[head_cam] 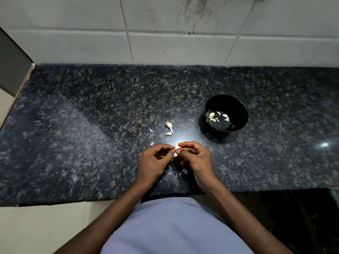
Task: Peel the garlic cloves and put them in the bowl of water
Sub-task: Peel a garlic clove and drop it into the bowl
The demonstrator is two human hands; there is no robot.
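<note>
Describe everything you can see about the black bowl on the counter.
The black bowl is round, deep and glossy, of a material I cannot tell. It stands upright on the dark speckled granite counter, to the right of and beyond the hands, near nothing else. Inside, a shallow pool of water holds several pale peeled garlic cloves, gathered toward its left side. Neither hand touches it.

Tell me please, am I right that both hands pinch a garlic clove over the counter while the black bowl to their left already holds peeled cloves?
Not quite: in the head view the black bowl sits to the right of the hands. The left hand and right hand do pinch a garlic clove, and peeled cloves are in the bowl.
</note>
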